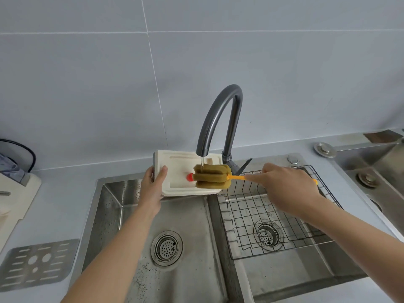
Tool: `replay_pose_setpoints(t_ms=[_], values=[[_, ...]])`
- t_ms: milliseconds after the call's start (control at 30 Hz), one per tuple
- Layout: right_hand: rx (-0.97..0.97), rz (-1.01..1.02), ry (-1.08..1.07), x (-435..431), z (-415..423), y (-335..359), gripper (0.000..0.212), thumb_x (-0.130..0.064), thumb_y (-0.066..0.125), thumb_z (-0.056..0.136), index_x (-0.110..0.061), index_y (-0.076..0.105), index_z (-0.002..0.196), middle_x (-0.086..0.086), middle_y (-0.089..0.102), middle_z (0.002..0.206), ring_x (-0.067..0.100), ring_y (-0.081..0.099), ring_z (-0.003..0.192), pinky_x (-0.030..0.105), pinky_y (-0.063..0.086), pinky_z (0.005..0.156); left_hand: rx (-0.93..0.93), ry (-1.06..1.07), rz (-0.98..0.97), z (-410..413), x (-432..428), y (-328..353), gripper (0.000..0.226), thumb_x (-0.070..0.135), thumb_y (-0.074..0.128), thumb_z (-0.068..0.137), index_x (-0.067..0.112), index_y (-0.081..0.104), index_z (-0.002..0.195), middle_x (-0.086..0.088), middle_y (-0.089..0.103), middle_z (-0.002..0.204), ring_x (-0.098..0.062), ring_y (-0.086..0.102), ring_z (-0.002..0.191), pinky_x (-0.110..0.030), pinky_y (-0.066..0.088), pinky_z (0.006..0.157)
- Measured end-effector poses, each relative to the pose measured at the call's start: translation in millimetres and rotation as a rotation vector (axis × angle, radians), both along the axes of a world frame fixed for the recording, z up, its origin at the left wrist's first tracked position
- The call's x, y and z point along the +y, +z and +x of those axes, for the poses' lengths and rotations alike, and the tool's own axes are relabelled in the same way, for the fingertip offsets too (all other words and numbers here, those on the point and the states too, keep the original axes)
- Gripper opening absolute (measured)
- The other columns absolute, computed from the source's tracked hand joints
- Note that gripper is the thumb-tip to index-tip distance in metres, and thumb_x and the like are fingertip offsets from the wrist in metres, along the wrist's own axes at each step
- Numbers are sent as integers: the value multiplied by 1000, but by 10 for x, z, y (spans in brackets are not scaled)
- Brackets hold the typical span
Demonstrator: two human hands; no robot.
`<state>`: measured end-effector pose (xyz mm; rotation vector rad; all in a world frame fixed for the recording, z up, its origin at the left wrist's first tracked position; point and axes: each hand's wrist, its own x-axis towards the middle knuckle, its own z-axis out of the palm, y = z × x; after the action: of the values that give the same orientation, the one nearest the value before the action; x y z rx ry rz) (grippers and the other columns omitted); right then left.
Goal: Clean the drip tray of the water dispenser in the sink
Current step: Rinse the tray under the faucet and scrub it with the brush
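Reaching forward over the left basin of the double sink (113, 215), the left hand (153, 186) clasps the cream drip tray (179, 169) by its left edge, thumb on the upper face and fingers wrapped behind, holding it tilted under the faucet (220, 119). A thin stream of water falls from the spout onto the olive sponge brush (212, 177), whose head lies against the tray's face, red tip pointing left. The right hand (286, 186), extended above the wire rack (273, 217) in the right basin, closes around the brush's orange handle (237, 177), index finger stretched along it. A perforated metal grate (35, 264) rests on the counter at left.
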<state>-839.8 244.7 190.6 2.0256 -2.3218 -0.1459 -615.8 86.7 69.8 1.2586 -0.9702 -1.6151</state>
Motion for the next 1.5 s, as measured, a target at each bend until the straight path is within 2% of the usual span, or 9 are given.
replay_pose_setpoints(t_ms=[233,367,600,733,900,1067,1233,1333,1500], values=[[-72,-21,-57,99,-77,-54,68,-1,36,83,-53,37,128,-8,37,80,18,42,67,23,17,44,28,-86,14,-389,94,-12,31,33,57,85,28,46,114,0,58,109,-23,58,99,-31,50,62],[-98,-18,-64,125,-74,-77,69,-1,37,84,-54,34,130,-9,32,77,16,38,64,23,15,44,55,-109,22,-525,129,-10,28,32,57,85,29,49,112,3,61,104,-19,60,94,-32,50,64],[-155,15,-44,116,28,-143,70,1,36,85,-51,34,131,-7,40,88,17,42,71,25,21,46,16,-76,18,-589,133,21,42,38,53,86,24,46,125,-2,59,114,-22,59,101,-34,51,73],[-124,38,-30,100,62,-176,70,1,35,85,-49,33,133,-8,35,91,16,37,72,24,15,44,65,-79,18,-579,129,67,24,35,53,87,28,53,109,1,63,103,-17,61,93,-31,50,63],[-58,53,-9,140,-26,-209,68,1,37,85,-45,31,135,-5,31,84,15,38,72,24,17,43,100,-114,-13,-565,161,71,13,28,57,86,34,55,98,3,64,103,-19,62,95,-37,53,77],[42,42,1,210,-110,-215,61,-5,37,88,-45,30,133,-6,31,87,14,41,77,27,29,55,127,-72,-19,-501,169,73,25,26,56,86,26,52,110,3,62,104,-17,62,92,-34,52,67],[142,25,-1,250,-188,-202,54,-9,40,89,-41,35,132,-5,49,105,16,53,91,26,29,60,114,-29,-42,-305,117,81,34,25,57,86,20,50,119,2,62,106,-17,60,95,-32,52,67],[165,17,-23,239,-245,-200,51,-11,38,90,-40,36,132,-4,51,104,17,54,92,26,30,61,122,2,-49,-161,90,76,35,24,57,86,18,50,119,2,63,105,-16,61,94,-28,53,62],[124,7,-34,211,-261,-287,54,-10,37,90,-45,35,131,-6,52,107,16,56,93,25,28,57,113,87,11,92,83,-5,32,25,57,86,18,51,117,-1,62,105,-23,60,95,-40,51,75]])
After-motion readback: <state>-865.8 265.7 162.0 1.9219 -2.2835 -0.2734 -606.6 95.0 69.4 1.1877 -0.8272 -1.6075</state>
